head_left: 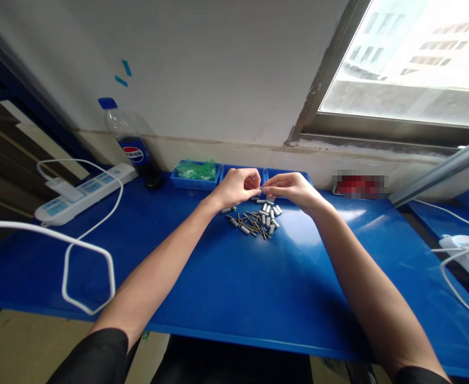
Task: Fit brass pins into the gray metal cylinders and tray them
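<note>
Toward the far side of the blue tabletop (226, 282) lies a loose pile of small metal parts: short silver cylinders (245, 230), mostly to the right and along the front, and thin brass-coloured rods (254, 218) crossing one another in the middle. A few more cylinders lie just behind and to the left of the heap.

Above its back edge, the left hand (238, 186) and right hand (289, 188) meet almost tip to tip, thumbs and fingers curled inward. Whether either is pinching a part I cannot tell, since the spot between the fingertips is too small to read. Bare forearms run back to black sleeves (94, 354) at the near edge.

Behind the hands, three blue trays stand in a row against the wall (218, 69). The left tray (194, 184) holds green plastic wrapping (196, 169); the other two are partly hidden by the hands.

Farther left stand a bottle (124, 130) with a blue cap and a white power strip (98, 185), a charger plugged into it and a white cable looping forward. To the right, a red object (358, 185) is blurred out, below a window (402, 69).
</note>
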{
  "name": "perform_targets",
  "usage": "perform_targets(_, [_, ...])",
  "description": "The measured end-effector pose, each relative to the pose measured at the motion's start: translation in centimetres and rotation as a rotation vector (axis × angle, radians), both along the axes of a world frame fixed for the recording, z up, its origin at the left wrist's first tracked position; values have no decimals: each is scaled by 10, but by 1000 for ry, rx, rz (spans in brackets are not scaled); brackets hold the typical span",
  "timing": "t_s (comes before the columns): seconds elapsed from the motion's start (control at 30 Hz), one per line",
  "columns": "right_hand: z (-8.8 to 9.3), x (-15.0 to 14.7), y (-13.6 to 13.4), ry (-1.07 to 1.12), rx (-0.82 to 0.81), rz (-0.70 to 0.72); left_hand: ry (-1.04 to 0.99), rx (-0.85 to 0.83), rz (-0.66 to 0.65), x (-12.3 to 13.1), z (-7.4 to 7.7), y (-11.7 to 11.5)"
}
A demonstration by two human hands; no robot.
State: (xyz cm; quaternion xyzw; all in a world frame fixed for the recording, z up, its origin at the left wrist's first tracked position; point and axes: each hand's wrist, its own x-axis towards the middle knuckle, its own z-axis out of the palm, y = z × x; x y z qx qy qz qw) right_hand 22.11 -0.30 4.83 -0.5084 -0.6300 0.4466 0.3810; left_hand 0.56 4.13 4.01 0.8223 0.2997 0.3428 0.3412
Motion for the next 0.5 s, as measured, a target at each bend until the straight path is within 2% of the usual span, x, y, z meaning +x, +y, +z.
perform_targets(0.07, [0, 1, 1, -20, 41, -78, 45, 7, 20, 0, -1, 0])
perform_targets(0.13, [0, 4, 2, -85, 113, -219, 165, 10, -4, -2, -2, 0])
perform_targets(0.2, [0, 7, 3, -195, 202, -400, 312, 15, -79, -4, -4, -1])
perform_targets(0.27, [0, 10, 3, -288, 258, -519, 436, 22, -158, -3, -7, -2])
perform_targets(0.33, [1, 11, 3, -307, 267, -541, 523, 25, -199, -1, -9, -4])
perform_targets(0.5, [-1, 10, 5, -256, 226, -455, 598, 49, -189, 5, -12, -9])
